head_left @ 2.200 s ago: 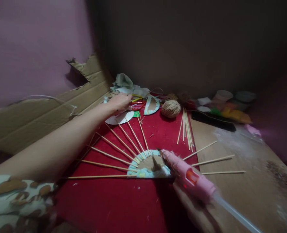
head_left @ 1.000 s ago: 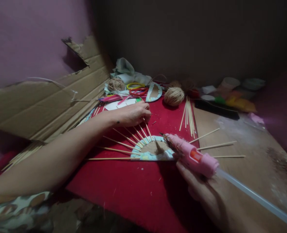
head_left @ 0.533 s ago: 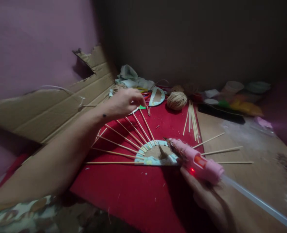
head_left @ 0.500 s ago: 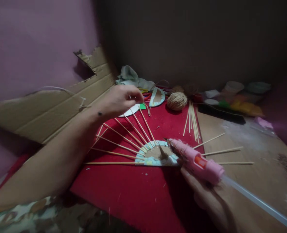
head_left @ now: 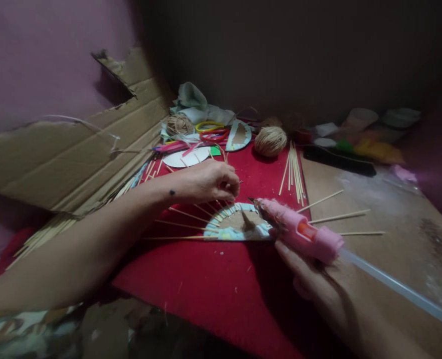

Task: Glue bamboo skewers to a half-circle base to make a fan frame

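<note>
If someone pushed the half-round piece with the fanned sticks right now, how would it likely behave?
The half-round piece lies flat, so it would probably slide rather than roll on the red surface. Its fanned sticks are thin and straight, so they look light and fairly stiff, though perhaps easily snapped.

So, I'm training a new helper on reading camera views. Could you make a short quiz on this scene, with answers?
1. Open: What does the right hand hold?

2. True or false: The ball of tan twine lies farther from the person than the half-round cardboard piece with a pale blue edge and thin wooden sticks fanning out from it.

3. Choose one: Which is nearest the left hand?
A) the long black strip
B) the half-round cardboard piece from question 2
C) the purple wall

Key:
1. A pink glue gun.
2. True.
3. B.
</note>
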Available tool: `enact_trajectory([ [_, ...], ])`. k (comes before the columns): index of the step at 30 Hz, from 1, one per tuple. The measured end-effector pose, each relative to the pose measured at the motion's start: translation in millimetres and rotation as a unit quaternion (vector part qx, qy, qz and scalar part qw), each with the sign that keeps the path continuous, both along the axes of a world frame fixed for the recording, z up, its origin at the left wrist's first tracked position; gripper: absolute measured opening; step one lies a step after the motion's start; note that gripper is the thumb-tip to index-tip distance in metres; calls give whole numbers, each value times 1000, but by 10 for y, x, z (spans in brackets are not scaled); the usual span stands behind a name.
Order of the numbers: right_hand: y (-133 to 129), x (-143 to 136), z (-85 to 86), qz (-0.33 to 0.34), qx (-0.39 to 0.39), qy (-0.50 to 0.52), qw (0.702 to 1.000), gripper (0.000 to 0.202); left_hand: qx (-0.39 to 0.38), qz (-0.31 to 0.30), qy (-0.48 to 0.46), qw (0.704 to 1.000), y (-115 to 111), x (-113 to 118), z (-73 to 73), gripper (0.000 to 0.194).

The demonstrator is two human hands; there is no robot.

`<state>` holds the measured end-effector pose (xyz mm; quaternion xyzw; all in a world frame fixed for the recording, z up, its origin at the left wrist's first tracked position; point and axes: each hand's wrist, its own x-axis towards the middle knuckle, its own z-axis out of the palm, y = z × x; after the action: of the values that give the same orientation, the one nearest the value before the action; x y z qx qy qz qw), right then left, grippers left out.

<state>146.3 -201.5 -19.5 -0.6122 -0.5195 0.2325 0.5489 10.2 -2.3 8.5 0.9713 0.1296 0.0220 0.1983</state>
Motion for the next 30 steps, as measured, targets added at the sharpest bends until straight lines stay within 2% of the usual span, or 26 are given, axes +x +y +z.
enact_trajectory([
  [8,-12,6,-54,9,3,14,1000,41,19,14,45,999,-27,93,-35,7],
  [17,-4,17,-63,10,11,23,1000,41,35,-4,60,998,-35,137,-65,6],
  [25,-28,19,-1,-7,-33,20,999,42,28,-9,59,998,-21,132,-101,5],
  [30,-21,12,-25,8,-17,18,1000,42,21,-22,47,998,7,126,-133,7],
])
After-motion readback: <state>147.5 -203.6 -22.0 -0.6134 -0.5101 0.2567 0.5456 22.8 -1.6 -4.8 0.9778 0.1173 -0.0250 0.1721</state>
